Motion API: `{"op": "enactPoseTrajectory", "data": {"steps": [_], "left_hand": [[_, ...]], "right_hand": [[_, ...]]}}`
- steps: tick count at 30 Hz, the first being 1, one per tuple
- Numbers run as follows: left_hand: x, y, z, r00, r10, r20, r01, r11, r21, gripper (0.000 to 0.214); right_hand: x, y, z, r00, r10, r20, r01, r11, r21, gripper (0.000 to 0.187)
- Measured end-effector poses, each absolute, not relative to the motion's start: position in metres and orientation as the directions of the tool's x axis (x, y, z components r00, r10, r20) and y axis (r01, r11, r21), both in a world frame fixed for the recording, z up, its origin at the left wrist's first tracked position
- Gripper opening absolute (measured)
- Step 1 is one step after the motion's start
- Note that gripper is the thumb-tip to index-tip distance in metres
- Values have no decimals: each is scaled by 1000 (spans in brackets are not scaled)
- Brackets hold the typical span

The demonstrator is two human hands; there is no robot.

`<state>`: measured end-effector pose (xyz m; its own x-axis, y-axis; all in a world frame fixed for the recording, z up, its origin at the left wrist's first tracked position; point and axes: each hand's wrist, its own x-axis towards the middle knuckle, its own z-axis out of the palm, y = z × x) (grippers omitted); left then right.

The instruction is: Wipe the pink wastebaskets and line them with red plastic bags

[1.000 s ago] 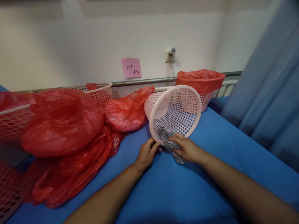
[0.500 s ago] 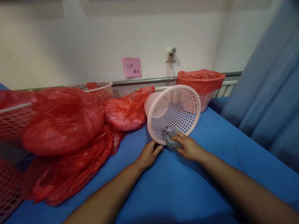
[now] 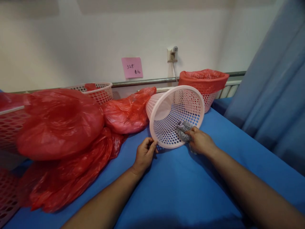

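A pale pink perforated plastic basket (image 3: 153,119) lies on its side on the blue sheet (image 3: 171,187), its round mouth facing me. My left hand (image 3: 145,153) pinches the lower left of the rim between thumb and fingers. In my right hand (image 3: 201,140) is a bunched grey speckled cloth (image 3: 184,131), pressed against the inside of the basket at the lower right of the mouth. Part of the cloth hangs below the rim.
Red plastic bags (image 3: 62,124) are heaped at left, with another red bag (image 3: 128,111) beside the basket. Behind stand a basket lined with a red bag (image 3: 203,82) and a white basket (image 3: 105,92). A blue curtain (image 3: 269,79) hangs at right; a metal rail (image 3: 145,82) runs along the wall.
My right hand has moved the cloth rightward and up along the inside of the rim. My left hand has shifted slightly left and up on the rim.
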<state>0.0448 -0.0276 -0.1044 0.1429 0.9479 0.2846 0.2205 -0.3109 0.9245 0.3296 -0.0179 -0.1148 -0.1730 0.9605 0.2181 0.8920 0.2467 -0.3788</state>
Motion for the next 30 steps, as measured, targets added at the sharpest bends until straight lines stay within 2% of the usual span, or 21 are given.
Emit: {"op": "enactPoseTrajectory", "data": {"steps": [2, 5, 8, 9, 11, 14, 17, 20, 25, 28, 30], "left_hand": [[47, -29, -104, 132, 948, 290, 212, -312, 926, 34], [49, -30, -105, 124, 946, 299, 206, -319, 925, 36], [48, -30, -105, 101, 945, 312, 207, -327, 922, 36], [47, -30, -105, 89, 944, 317, 209, -329, 921, 35], [45, -29, -104, 60, 943, 328, 212, -333, 919, 34], [42, -28, -101, 33, 941, 336, 212, -335, 918, 32], [42, -29, -99, 48, 943, 329, 206, -331, 921, 30], [46, -31, -100, 129, 944, 303, 204, -324, 924, 27], [56, -30, -111, 331, 917, 221, 225, -304, 926, 21], [59, -29, -115, 363, 909, 206, 224, -300, 928, 23], [57, -28, -114, 330, 918, 219, 213, -298, 930, 25]], "right_hand": [[321, -23, -114, -249, 945, 212, 870, 314, -380, 54], [300, -32, -116, -423, 871, 248, 707, 489, -511, 58], [290, -35, -118, -504, 815, 286, 561, 560, -610, 57], [291, -33, -119, -511, 814, 277, 561, 560, -610, 56], [300, -28, -118, -466, 856, 226, 663, 507, -551, 55], [321, -18, -115, -257, 949, 181, 856, 311, -413, 50], [333, -13, -114, -124, 966, 225, 918, 198, -343, 45], [330, -15, -116, -184, 956, 231, 903, 257, -344, 47], [311, -23, -121, -346, 910, 228, 758, 414, -504, 54], [301, -27, -121, -431, 867, 251, 638, 489, -595, 54], [299, -28, -120, -453, 856, 248, 636, 505, -583, 56]]}}
